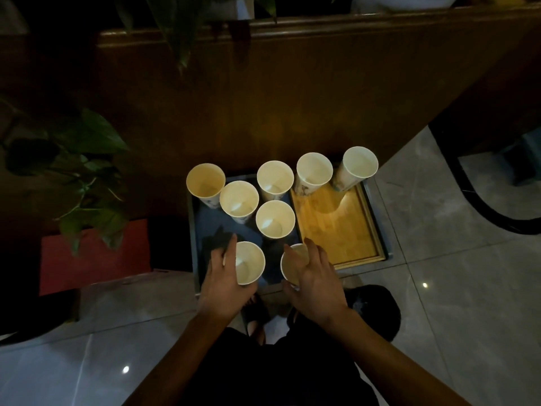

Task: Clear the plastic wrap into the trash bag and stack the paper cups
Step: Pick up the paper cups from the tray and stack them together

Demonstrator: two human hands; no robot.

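Observation:
Several white paper cups stand upright and open on a low dark tray [195, 230]. My left hand [225, 279] wraps the left side of the near left cup [248, 263]. Around the near right cup [292, 266] curls my right hand [316, 276], covering its right half. Further back stand a middle cup [275, 219], a cup [239, 202] left of it, and a far row from the left cup [205, 180] to the right cup [360, 167]. No plastic wrap or trash bag is in view.
A bamboo tray [345, 230] lies on the right half of the dark tray, bearing two of the far cups. A wooden partition [263, 98] rises behind. Potted leaves [87, 177] and a red box [96, 259] sit left. Grey tiled floor [453, 288] surrounds; my feet are below.

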